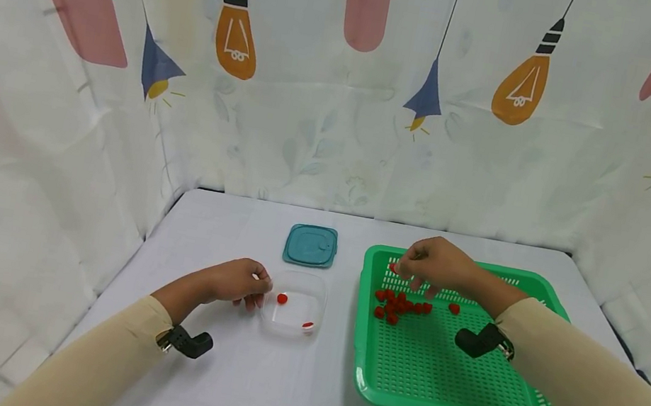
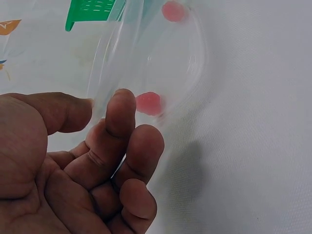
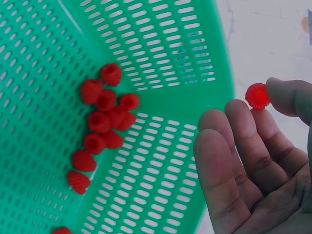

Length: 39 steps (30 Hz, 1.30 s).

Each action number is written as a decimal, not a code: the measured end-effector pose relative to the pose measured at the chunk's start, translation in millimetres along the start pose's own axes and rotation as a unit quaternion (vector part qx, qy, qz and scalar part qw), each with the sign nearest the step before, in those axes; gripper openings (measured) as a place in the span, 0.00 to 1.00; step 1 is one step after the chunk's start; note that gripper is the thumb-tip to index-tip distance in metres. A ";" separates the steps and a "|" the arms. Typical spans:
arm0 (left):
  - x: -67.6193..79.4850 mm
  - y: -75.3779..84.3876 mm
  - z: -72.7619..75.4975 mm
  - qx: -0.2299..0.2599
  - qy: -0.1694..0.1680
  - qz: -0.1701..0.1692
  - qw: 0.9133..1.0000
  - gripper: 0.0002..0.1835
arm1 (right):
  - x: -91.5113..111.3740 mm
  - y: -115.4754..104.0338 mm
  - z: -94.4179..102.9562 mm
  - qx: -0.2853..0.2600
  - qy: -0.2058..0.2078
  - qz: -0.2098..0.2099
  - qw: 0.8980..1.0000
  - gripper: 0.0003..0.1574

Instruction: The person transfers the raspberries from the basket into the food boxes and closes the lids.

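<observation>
With thumb and fingertips, my right hand [image 1: 441, 264] pinches one raspberry [image 3: 257, 96] above the left back part of a green plastic basket [image 1: 362, 360]. Below it, a cluster of several raspberries [image 3: 99, 122] lies on the basket floor, and a single raspberry [image 1: 453, 308] sits apart to the right. My left hand [image 1: 237, 282] holds the left rim of a clear plastic container [image 1: 296, 311] between thumb and fingers. Inside that container lie two red raspberries, one near the left hand [image 2: 148, 103] and another farther off [image 2: 173, 11].
Behind the container, a teal lid [image 1: 310, 246] lies flat on the white-covered table [image 1: 192, 382]. The basket takes up the table's right side. A curtain [image 1: 335, 147] printed with lamps and bulbs hangs around the back and sides.
</observation>
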<state>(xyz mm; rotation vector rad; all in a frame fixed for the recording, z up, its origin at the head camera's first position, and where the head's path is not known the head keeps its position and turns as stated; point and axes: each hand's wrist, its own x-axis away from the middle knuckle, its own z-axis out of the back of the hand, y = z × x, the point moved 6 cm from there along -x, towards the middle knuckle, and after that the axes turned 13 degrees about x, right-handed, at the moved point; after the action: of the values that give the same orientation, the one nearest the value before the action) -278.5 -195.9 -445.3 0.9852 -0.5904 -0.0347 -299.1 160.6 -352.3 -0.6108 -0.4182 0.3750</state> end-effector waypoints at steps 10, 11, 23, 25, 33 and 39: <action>-1.2 -0.6 -0.2 -0.005 -0.002 -0.004 1.000 0.09 | -5.4 -21.2 2.1 -0.008 -0.012 0.003 1.000 0.15; -1.1 -0.4 0.1 -0.003 0.000 -0.002 1.000 0.09 | -6.3 -23.2 2.6 -0.007 -0.010 0.003 1.000 0.15; 1.5 1.8 -0.3 -0.008 0.002 -0.004 1.000 0.10 | -15.7 -46.5 -3.0 -0.008 -0.022 0.004 1.000 0.17; 1.7 1.9 -0.6 -0.007 0.002 -0.004 1.000 0.10 | -17.1 -50.9 -4.8 -0.006 -0.021 0.004 1.000 0.16; 1.2 1.7 0.0 -0.010 0.004 -0.006 1.000 0.10 | -24.4 -68.1 -11.5 -0.005 -0.024 0.005 1.000 0.11; 0.9 0.4 0.0 -0.014 0.008 -0.004 1.000 0.10 | -29.5 -79.3 -18.0 -0.008 -0.031 0.018 0.999 0.12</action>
<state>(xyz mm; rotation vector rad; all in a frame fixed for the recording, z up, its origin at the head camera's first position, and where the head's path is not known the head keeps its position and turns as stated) -277.8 -195.9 -444.6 0.9598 -0.5700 -0.0430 -298.6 78.7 -324.5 -0.6232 -0.4704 0.4271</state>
